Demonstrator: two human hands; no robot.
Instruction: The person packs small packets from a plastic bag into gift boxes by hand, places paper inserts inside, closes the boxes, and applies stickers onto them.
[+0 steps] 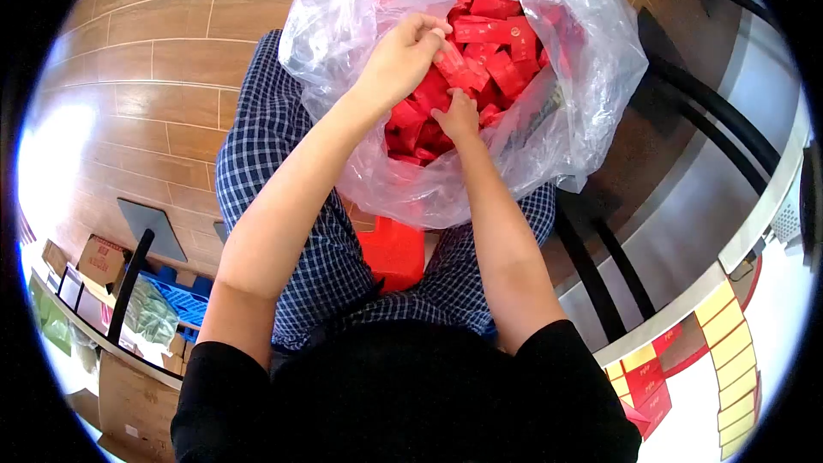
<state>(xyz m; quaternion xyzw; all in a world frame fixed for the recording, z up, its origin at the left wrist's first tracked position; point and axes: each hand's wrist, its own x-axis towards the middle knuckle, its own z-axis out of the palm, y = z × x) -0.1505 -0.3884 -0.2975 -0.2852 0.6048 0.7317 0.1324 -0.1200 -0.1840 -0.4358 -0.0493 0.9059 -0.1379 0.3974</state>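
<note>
A large clear plastic bag (369,184) stands wide open between my knees, with many small red packets (506,34) heaped inside. My left hand (399,60) is over the left side of the heap, its thumb and fingers pinched on the upper end of one red packet (459,67). Lower down, my right hand (459,116) reaches into the bag with bent fingers among the packets, close to that packet's lower end. Its fingers look closed on a red packet, though the fingertips are partly hidden. Printing on the packets is too small to read.
Under me is a red stool (393,253) on a wood-look tile floor (163,64). Black table legs (591,274) rise close on the right, by a table edge (664,313). Red boxes (647,386) lie beyond it. Cardboard boxes (103,261) and a blue crate (184,296) stand at left.
</note>
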